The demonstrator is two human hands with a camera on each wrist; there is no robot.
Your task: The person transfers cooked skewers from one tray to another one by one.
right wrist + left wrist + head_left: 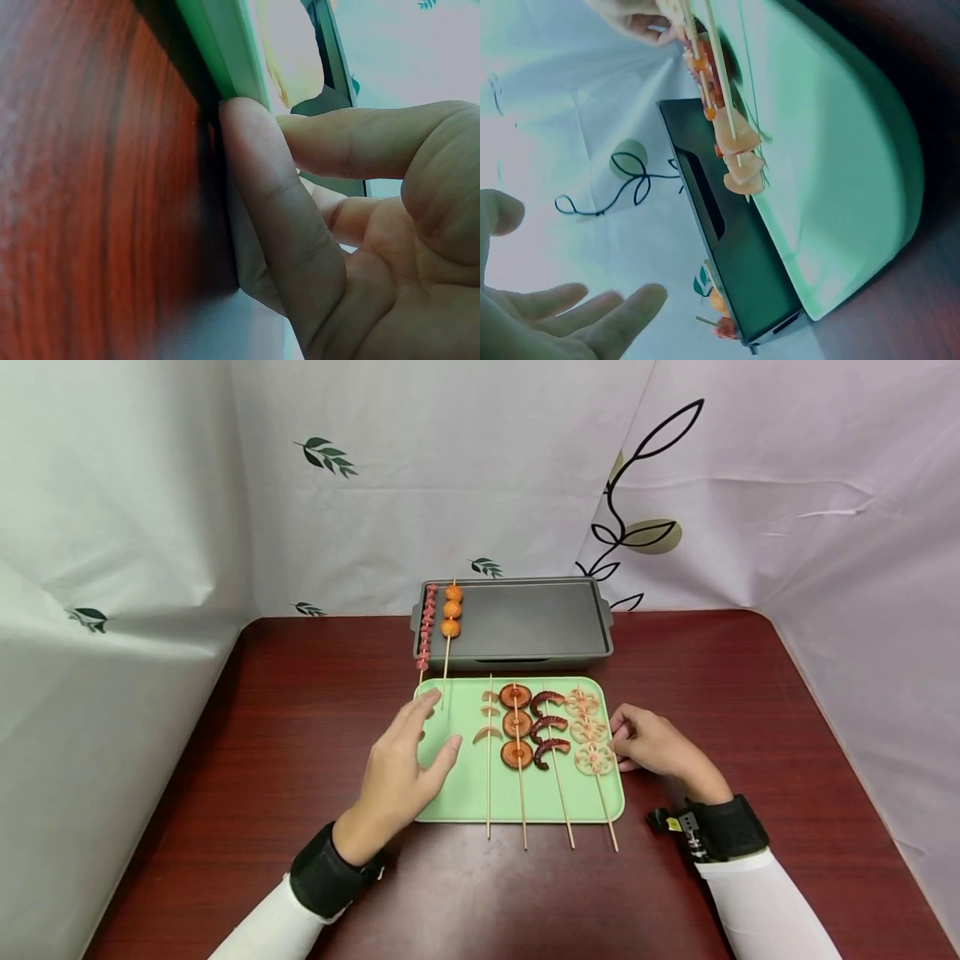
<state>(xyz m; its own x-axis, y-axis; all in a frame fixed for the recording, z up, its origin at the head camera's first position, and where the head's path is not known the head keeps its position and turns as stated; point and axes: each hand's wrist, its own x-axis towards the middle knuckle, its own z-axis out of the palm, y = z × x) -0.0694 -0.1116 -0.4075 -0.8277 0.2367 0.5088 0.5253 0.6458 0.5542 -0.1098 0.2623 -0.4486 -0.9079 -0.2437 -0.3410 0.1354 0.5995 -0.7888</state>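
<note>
On the table lies a light green tray (457, 789) bearing skewers side by side: pale thin slices (487, 734), brown mushroom caps (517, 724), dark red curled tentacle-like pieces (551, 724) and lotus root slices (594, 758). My right hand (654, 743) pinches the tray's right rim between thumb and fingers, beside the lotus root skewer; the right wrist view shows the fingertips (259, 131) right at the rim. Over the tray's left part, my left hand (405, 768) holds nothing, its fingers extended and thumb spread. In the left wrist view its fingers (634, 315) stand apart from the tray.
Behind the tray stands a dark grey rectangular grill pan (532, 618). At its left end lie a skewer of pink meat pieces (426, 627) and one of orange balls (451, 610), their sticks reaching toward the tray. White patterned cloth (450, 468) surrounds the dark red table (315, 710).
</note>
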